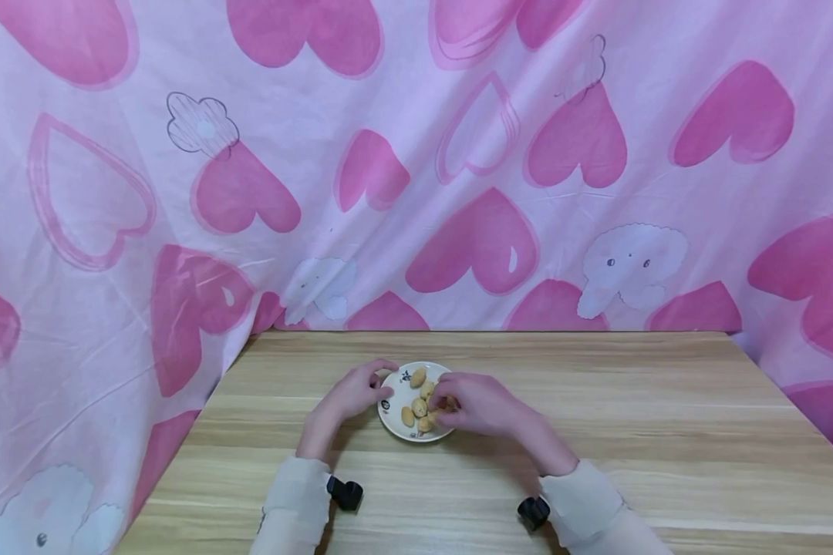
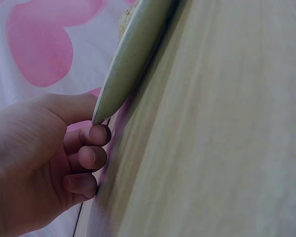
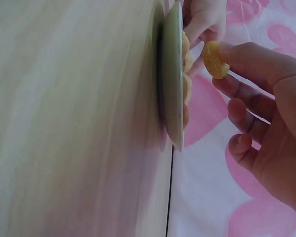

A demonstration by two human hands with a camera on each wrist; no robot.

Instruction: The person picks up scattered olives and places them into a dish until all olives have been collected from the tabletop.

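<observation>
A small white plate (image 1: 392, 422) with dark printed marks sits on the table and holds several tan, oval nuts (image 1: 419, 378). At its left side is my left hand (image 1: 352, 391), thumb over the rim and fingers curled at the edge, gripping it. The left wrist view shows the plate's underside (image 2: 133, 54) from the side, with the fingertips right at the rim. Over the plate's right side, my right hand (image 1: 482, 402) pinches one golden, wrinkled oval nut (image 3: 216, 60) between thumb and fingertip. In the right wrist view this nut is apart from those on the plate.
The wood-grain table (image 1: 666, 432) spreads around the plate. Behind it hangs a pink cloth (image 1: 458, 231) with hearts, reaching down to the table's back edge and along the sides. A black wrist camera (image 1: 345, 493) sits on the left sleeve, another camera (image 1: 533, 512) on the right.
</observation>
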